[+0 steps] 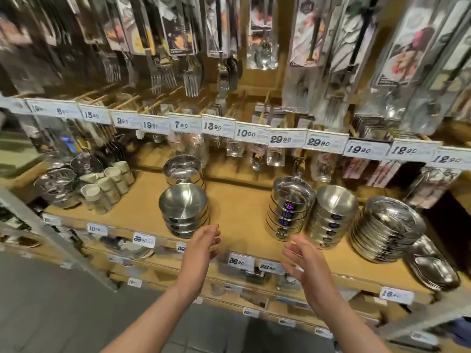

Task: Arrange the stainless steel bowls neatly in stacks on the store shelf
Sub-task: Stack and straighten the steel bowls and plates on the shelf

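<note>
Bowls stand in four stacks on the wooden shelf (242,225) in front of you. A short stack (184,212) sits near the front edge toward the left, and a second stack (184,171) stands just behind it, closer to the back. Toward the right, a taller stack (289,208) with dark labels on its sides stands touching a fourth stack (332,216), which leans slightly. Further right, a pile of flat steel plates (387,230) tilts toward the shelf's right end, with steel trays (433,266) lying at the front right corner.

Your left hand (201,247) hovers over the front edge of the shelf, just below the short stack, fingers straight and together, holding nothing. Your right hand (302,261) is raised opposite it, palm facing the left hand, fingers loosely extended and empty, just in front of the labelled stack. Neither hand touches a bowl.

At the shelf's left end you can see small white cups (109,182) beside shiny steel dishes (57,186). Price tags (244,133) line the rail above, and packaged forks (191,77) hang over it. More price tags (266,267) run along the shelf's front edge.
</note>
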Available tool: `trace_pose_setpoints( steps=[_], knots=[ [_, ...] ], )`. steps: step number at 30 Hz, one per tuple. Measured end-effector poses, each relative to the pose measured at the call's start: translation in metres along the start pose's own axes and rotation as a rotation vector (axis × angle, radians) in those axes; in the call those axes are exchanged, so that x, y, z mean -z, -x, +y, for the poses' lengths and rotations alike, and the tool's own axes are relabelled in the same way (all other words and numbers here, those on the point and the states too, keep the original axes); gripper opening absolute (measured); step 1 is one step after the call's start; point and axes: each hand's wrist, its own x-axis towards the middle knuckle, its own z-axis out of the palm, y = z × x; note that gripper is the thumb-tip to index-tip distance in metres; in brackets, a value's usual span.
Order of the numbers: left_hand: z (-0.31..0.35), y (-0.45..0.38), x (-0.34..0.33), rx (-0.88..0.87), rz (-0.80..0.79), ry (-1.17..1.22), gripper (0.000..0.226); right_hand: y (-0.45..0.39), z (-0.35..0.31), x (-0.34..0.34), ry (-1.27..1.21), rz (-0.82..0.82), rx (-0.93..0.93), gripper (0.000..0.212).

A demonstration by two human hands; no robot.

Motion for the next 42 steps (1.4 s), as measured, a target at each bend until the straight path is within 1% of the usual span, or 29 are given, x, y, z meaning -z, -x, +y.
trace_pose_setpoints(
  steps=[5,10,12,16,18,22,24,25,28,30,33,35,37,38,40,42],
  knots=[
    [0.001,-0.005,0.050,0.005,0.077,0.044,0.022,0.003,0.018,-0.045,0.029,-0.051,-0.031,0.021],
    [0.006,-0.020,0.082,0.010,0.122,0.047,0.021,-0.008,0.020,-0.084,0.081,-0.113,-0.049,0.021],
    [0.010,-0.029,0.093,0.010,0.137,0.049,0.024,-0.018,0.020,-0.099,0.090,-0.138,-0.047,0.022],
    [0.017,-0.061,0.116,0.005,0.185,0.039,0.022,-0.048,0.021,-0.133,0.107,-0.191,-0.071,0.029],
    [0.022,-0.083,0.127,0.004,0.201,0.018,0.021,-0.069,0.023,-0.151,0.089,-0.209,-0.090,0.028],
    [0.028,-0.130,0.146,0.034,0.244,-0.029,0.022,-0.111,0.027,-0.188,0.042,-0.191,-0.132,0.030],
    [0.029,-0.152,0.152,0.077,0.229,-0.071,0.023,-0.129,0.025,-0.209,0.035,-0.161,-0.193,0.027],
    [0.027,-0.163,0.154,0.117,0.226,-0.084,0.025,-0.137,0.024,-0.218,0.041,-0.145,-0.242,0.030],
    [0.018,-0.189,0.151,0.260,0.188,-0.105,0.036,-0.155,0.028,-0.234,0.063,-0.155,-0.341,0.053],
    [0.013,-0.203,0.143,0.347,0.150,-0.092,0.036,-0.165,0.040,-0.237,0.097,-0.167,-0.349,0.059],
    [0.004,-0.216,0.132,0.474,0.170,-0.049,0.046,-0.166,0.060,-0.238,0.159,-0.186,-0.377,0.056],
    [-0.002,-0.220,0.130,0.486,0.150,-0.039,0.050,-0.163,0.064,-0.240,0.131,-0.177,-0.370,0.046],
    [-0.005,-0.222,0.127,0.476,0.074,-0.013,0.046,-0.162,0.063,-0.237,0.082,-0.087,-0.351,0.027],
    [-0.005,-0.221,0.124,0.484,0.031,-0.009,0.044,-0.162,0.061,-0.234,0.070,-0.018,-0.347,0.023],
    [-0.006,-0.220,0.112,0.511,-0.052,-0.011,0.042,-0.162,0.053,-0.223,0.078,0.071,-0.332,0.023],
    [-0.008,-0.220,0.098,0.522,-0.133,0.005,0.042,-0.163,0.045,-0.211,0.103,0.111,-0.286,0.028]
  ],
)
